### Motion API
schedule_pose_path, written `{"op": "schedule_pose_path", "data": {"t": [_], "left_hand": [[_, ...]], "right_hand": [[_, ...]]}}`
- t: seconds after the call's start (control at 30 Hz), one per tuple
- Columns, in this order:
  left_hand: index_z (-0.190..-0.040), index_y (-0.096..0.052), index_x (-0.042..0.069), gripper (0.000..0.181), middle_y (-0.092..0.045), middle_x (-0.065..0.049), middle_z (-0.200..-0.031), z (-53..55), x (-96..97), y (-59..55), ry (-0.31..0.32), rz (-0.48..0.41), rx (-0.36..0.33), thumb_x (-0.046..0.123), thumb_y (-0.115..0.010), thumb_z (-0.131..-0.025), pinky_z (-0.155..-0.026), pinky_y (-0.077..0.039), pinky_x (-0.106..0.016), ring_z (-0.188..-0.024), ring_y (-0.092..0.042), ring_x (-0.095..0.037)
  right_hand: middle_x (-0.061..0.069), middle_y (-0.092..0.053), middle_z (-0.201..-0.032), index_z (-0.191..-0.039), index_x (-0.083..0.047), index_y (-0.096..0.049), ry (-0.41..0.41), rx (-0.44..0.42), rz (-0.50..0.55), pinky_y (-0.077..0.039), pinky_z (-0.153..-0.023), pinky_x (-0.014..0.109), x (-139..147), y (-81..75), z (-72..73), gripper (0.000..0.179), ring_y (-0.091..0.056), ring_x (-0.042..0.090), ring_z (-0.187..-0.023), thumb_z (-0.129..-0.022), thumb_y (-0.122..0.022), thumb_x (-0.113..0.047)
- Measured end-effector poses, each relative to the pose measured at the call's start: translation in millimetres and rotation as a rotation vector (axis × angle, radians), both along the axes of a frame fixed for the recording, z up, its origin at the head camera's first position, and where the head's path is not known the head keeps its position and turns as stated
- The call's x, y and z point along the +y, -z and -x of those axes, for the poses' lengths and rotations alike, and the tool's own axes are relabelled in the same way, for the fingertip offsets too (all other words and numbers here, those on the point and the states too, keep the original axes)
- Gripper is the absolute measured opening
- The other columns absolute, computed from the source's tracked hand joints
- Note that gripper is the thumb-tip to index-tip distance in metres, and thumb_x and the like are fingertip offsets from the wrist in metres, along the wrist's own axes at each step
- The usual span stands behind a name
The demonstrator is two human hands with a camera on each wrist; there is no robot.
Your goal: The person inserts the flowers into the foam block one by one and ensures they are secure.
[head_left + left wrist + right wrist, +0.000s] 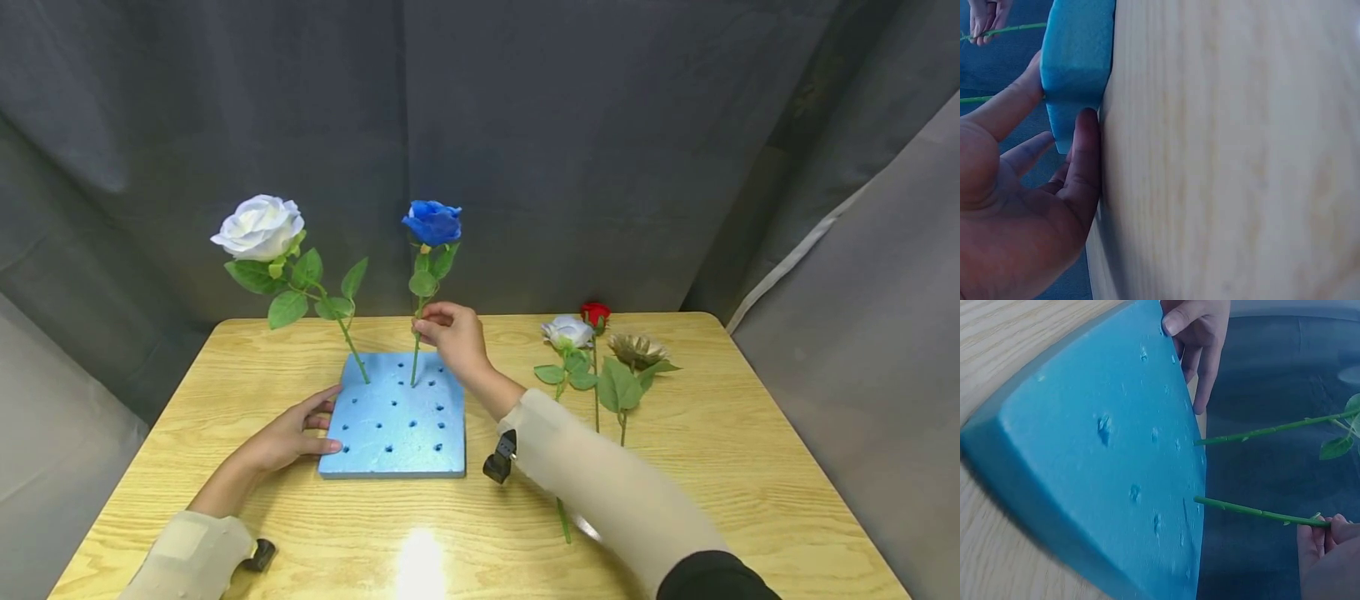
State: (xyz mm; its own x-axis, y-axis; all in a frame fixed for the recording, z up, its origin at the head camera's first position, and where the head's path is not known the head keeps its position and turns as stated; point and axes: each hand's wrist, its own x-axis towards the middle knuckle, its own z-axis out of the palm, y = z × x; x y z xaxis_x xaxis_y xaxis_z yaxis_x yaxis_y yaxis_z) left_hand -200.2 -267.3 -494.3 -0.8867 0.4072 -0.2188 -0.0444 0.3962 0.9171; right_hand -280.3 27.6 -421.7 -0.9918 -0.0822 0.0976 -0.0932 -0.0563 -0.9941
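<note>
A light blue foam block (375, 454) dotted with small holes lies on the table. My left hand (296, 433) holds its left edge, the thumb on top and the other fingers along the side. My right hand (455, 337) pinches the green stem of a blue rose (432, 222) between thumb and fingers; the flower is upright above the block. In the right wrist view, the lower end of this stem (1241, 510) is right at the foam surface. A white rose (260, 227) with green leaves leans left, its stem standing in the block's back part.
To the right on the wooden table (750, 467) lie a second white rose (567, 332), a red rose (596, 314) and a brownish-gold flower (637, 351). My right forearm passes over their stems. A dark grey curtain (525, 150) hangs behind the table.
</note>
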Motion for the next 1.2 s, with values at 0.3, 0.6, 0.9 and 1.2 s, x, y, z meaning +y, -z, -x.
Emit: {"op": "schedule_pose_path", "data": {"t": [0.3,0.6,0.9,1.2], "left_hand": [[-0.164,-0.017,0.002,0.102,-0.033,-0.030,-0.151,-0.1,-1.6,1.0,0.011,-0.014,0.011,0.011,-0.083,-0.088,-0.086,-0.055,-0.030,-0.128,-0.045,-0.042],[-0.164,-0.017,0.001,0.102,-0.033,-0.031,-0.151,0.0,-2.8,2.4,0.015,-0.031,0.007,0.011,-0.083,-0.087,-0.085,-0.055,-0.029,-0.127,-0.045,-0.042],[-0.164,-0.017,0.002,0.102,-0.033,-0.030,-0.151,-0.3,-2.1,0.6,0.017,-0.022,0.007,0.011,-0.083,-0.088,-0.086,-0.055,-0.030,-0.128,-0.045,-0.042],[-0.165,-0.017,0.002,0.101,-0.032,-0.031,-0.152,-0.6,-1.2,-1.0,0.016,-0.015,0.008,0.012,-0.083,-0.089,-0.086,-0.055,-0.031,-0.129,-0.044,-0.043]], "right_hand": [[0.017,-0.072,-0.101,-0.113,0.006,-0.072,-0.009,0.034,-0.053,-0.061,-0.082,0.032,-16,2.6,0.1,0.019,-0.074,0.031,-0.095,-0.095,-0.072,0.001],[0.014,-0.073,-0.100,-0.112,0.003,-0.073,-0.009,0.055,-0.116,-0.060,-0.081,0.029,-23,5.0,-2.4,0.020,-0.074,0.027,-0.094,-0.093,-0.075,-0.002],[0.013,-0.073,-0.102,-0.114,0.002,-0.074,-0.024,0.079,-0.154,-0.060,-0.081,0.027,-23,9.8,-3.9,0.021,-0.074,0.025,-0.095,-0.094,-0.075,-0.004],[0.012,-0.075,-0.102,-0.113,0.000,-0.075,-0.029,0.116,-0.199,-0.060,-0.080,0.027,-25,11.4,-5.9,0.020,-0.074,0.022,-0.093,-0.094,-0.075,-0.006]]}}
